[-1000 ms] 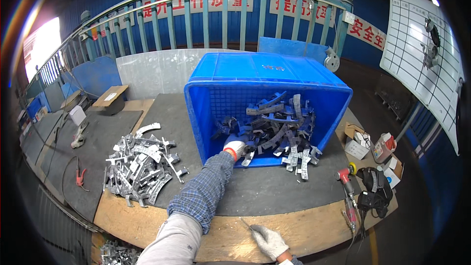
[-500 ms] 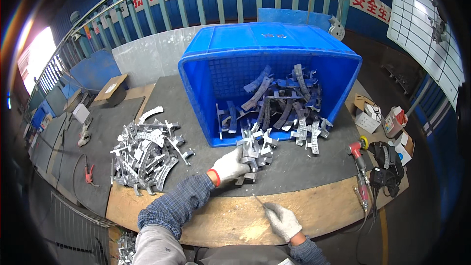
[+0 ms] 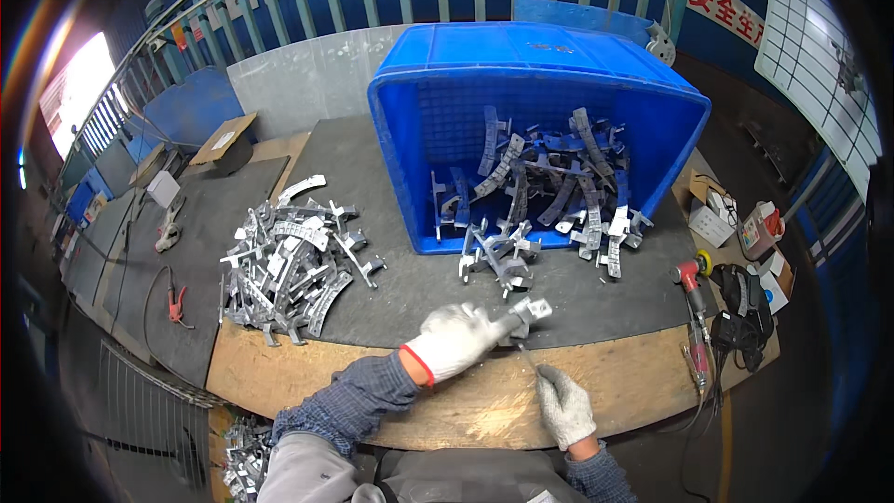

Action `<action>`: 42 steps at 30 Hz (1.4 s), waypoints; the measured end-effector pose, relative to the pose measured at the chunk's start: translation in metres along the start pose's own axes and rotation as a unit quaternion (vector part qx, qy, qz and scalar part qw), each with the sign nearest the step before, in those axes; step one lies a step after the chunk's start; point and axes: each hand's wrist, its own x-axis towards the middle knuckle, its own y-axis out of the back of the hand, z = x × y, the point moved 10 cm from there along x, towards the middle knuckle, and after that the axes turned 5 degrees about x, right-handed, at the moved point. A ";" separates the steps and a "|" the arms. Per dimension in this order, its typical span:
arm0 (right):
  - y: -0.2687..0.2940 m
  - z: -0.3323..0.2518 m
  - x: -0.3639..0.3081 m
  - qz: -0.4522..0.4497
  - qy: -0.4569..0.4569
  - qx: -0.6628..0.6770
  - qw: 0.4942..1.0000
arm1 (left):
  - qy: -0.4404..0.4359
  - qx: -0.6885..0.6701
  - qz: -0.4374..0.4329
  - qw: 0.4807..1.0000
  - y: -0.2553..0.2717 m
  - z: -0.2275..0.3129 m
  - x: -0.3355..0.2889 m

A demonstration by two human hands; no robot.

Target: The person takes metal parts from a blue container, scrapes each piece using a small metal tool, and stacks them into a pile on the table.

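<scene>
The metal bracket [image 3: 527,310] sits above the desk's [image 3: 484,401] front edge, pinched in the fingers of your left hand [image 3: 458,339]. Your right hand [image 3: 564,403] is closed around a thin tool [image 3: 527,360] pointing up at it. Behind lie loose brackets [image 3: 500,254], the tipped blue crate [image 3: 535,121] and a bracket pile [image 3: 289,259].

Dull metal bracket [image 3: 527,309]; glossy plastic crate [image 3: 540,56]; cloth-gloved hands.
</scene>
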 end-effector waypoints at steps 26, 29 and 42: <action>0.004 -0.104 0.002 -0.021 0.135 -0.003 0.991 | 0.249 -0.549 0.097 0.792 -0.023 -0.043 -0.067; -0.009 -0.145 0.002 -0.076 0.186 -0.037 0.979 | 0.238 -0.616 0.082 0.747 -0.037 -0.029 -0.073; -0.041 -0.130 -0.002 -0.127 0.236 -0.068 0.961 | 0.227 -0.471 0.119 0.844 -0.012 -0.009 -0.085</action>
